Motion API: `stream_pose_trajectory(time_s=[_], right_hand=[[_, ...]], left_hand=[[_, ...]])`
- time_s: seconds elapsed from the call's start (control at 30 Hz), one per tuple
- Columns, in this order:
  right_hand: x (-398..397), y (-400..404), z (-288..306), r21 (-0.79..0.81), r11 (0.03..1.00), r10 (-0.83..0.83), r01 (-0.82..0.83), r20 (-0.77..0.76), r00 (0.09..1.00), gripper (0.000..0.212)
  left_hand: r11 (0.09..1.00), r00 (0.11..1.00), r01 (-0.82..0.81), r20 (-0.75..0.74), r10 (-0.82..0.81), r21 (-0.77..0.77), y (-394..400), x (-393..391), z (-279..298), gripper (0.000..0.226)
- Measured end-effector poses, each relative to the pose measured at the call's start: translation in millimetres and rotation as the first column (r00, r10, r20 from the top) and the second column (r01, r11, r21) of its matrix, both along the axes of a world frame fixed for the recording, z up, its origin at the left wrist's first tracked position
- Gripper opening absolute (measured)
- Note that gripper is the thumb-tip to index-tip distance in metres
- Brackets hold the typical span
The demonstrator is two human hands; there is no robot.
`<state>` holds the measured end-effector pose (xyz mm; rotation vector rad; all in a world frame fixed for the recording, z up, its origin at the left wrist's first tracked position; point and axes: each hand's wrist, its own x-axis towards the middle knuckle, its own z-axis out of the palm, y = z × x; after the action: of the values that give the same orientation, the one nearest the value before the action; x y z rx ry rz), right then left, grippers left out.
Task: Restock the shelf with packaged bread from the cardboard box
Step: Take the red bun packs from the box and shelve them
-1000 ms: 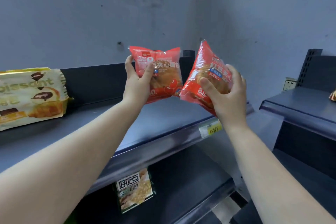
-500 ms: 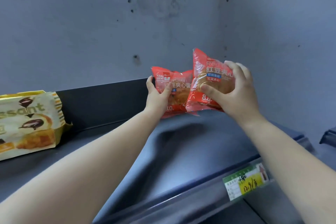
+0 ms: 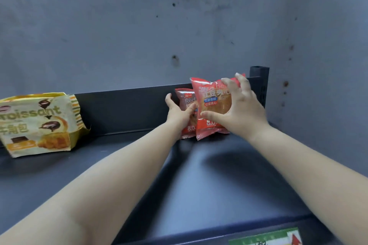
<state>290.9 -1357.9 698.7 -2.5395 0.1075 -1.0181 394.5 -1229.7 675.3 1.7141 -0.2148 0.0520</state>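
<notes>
Two red bread packets stand upright at the back right of the dark shelf (image 3: pixel 209 175), their bottom edges on its surface. My left hand (image 3: pixel 178 113) grips the rear packet (image 3: pixel 187 103), which leans against the shelf's back panel. In front of it, overlapping it, is the second packet (image 3: pixel 212 105), held by my right hand (image 3: pixel 241 109) with thumb low on its front and fingers over its top right. The cardboard box is out of view.
A large yellow croissant bag (image 3: pixel 37 123) stands at the back left of the shelf. A dark upright post (image 3: pixel 259 79) rises at the back right corner against the grey wall. A green and yellow price tag (image 3: pixel 266 237) sits on the front edge.
Both hands have pushed the packets further back and down until they stand on the shelf by the back panel. The right packet now overlaps the left one.
</notes>
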Motion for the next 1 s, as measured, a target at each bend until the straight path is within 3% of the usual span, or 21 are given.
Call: stream_pose_trajectory(time_s=[0.17, 0.37, 0.4, 0.53, 0.67, 0.83, 1.0], right_hand=[[1.9, 3.1, -22.6, -0.03, 0.996, 0.087, -0.089, -0.05, 0.995, 0.097], [2.7, 8.7, -33.5, -0.083, 0.976, 0.184, -0.202, -0.192, 0.964, 0.104], [2.5, 9.1, -34.0, -0.095, 0.972, 0.192, -0.217, -0.222, 0.956, 0.103], [-3.2, 11.3, -29.9, -0.126, 0.956, 0.21, -0.265, -0.336, 0.918, 0.106], [-9.9, 13.4, -28.5, -0.295, 0.926, 0.096, -0.235, -0.417, 0.904, 0.112], [-10.0, 27.2, -31.3, -0.556, 0.813, -0.029, -0.177, -0.341, 0.94, 0.1], [-3.5, 36.1, -33.1, -0.547, 0.827, -0.084, -0.128, -0.345, 0.935, 0.094]], left_hand=[[0.982, 0.987, -0.001, -0.159, -0.03, -0.189, -6.4, -0.9, 4.9, 0.08], [0.963, 0.96, -0.034, -0.275, -0.043, -0.269, 2.4, 2.0, 5.8, 0.019], [0.958, 0.951, -0.035, -0.303, -0.055, -0.284, 4.3, 0.7, 6.1, 0.018], [0.896, 0.923, 0.018, -0.339, -0.185, -0.443, 9.4, 5.0, 7.1, 0.061], [0.82, 0.907, 0.007, -0.341, -0.246, -0.573, 7.0, -5.6, 10.6, 0.067], [0.884, 0.906, 0.015, -0.367, -0.21, -0.467, 1.6, -7.2, 12.7, 0.071], [0.944, 0.925, 0.074, -0.332, -0.186, -0.322, 6.3, -16.2, 19.2, 0.069]])
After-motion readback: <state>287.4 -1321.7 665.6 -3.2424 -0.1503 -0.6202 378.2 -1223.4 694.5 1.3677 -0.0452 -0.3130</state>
